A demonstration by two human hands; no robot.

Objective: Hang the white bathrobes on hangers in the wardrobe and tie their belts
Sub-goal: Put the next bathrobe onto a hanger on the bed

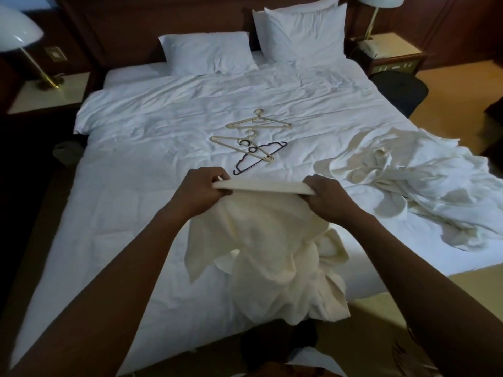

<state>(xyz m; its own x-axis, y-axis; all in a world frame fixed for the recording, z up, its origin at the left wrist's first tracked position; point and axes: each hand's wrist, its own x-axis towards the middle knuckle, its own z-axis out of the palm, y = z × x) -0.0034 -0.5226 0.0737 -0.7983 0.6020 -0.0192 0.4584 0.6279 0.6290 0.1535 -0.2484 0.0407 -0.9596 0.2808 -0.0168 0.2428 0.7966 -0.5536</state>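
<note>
Head view: a white bathrobe (272,240) is held above the bed's (122,213) near edge, its top band gripped by curled fingers of the left hand (201,191) and right hand (325,195); hangers (253,142) lie mid-bed.

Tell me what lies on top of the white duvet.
A far beige hanger, a near beige hanger and a dark hanger lie mid-bed, a crumpled bathrobe on the right. The left hand and right hand grip a second bathrobe, which hides the duvet beneath.
</note>
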